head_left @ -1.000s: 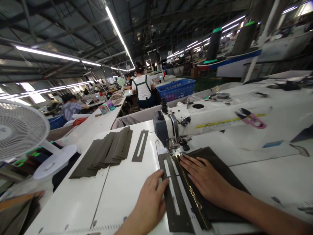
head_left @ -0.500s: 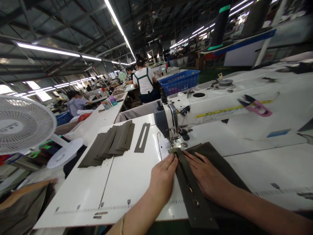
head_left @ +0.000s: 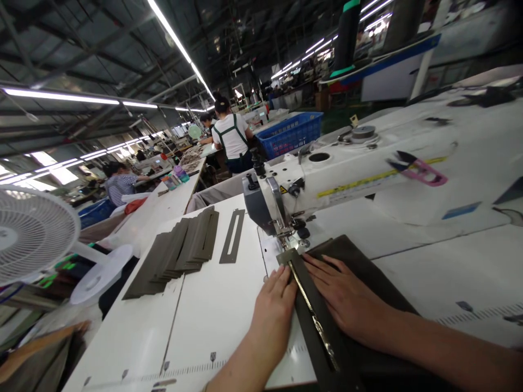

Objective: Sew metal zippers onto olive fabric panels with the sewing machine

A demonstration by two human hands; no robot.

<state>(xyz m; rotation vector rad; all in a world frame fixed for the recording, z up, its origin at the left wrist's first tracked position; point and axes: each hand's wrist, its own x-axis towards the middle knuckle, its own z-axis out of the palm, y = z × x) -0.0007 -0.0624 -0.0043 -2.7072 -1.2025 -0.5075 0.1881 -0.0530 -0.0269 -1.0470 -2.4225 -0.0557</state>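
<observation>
A dark olive strip with a gold zipper [head_left: 303,291] runs from the presser foot of the white sewing machine [head_left: 281,207] toward the front edge. My left hand [head_left: 274,305] rests on the strip's left side, its fingers together and bent, fingertips near the foot. Flat on the strip's right side and the dark fabric [head_left: 368,272] beneath lies my right hand [head_left: 347,296], fingers stretched out. To the left, a slotted frame piece [head_left: 232,239] lies alone beside a fanned stack of olive pieces [head_left: 175,253].
A white fan [head_left: 36,234] stands at the left. Pink-handled snips [head_left: 425,169] lie on the machine arm, above a yellow tape. Behind the machine are a blue basket [head_left: 288,133] and a person in a white shirt [head_left: 232,136]; another person sits further left.
The view has shifted slightly, moving the background leftward. The zipper's gold teeth now show more fully between my hands. My left hand's fingers lie a little flatter and lower along the strip.
</observation>
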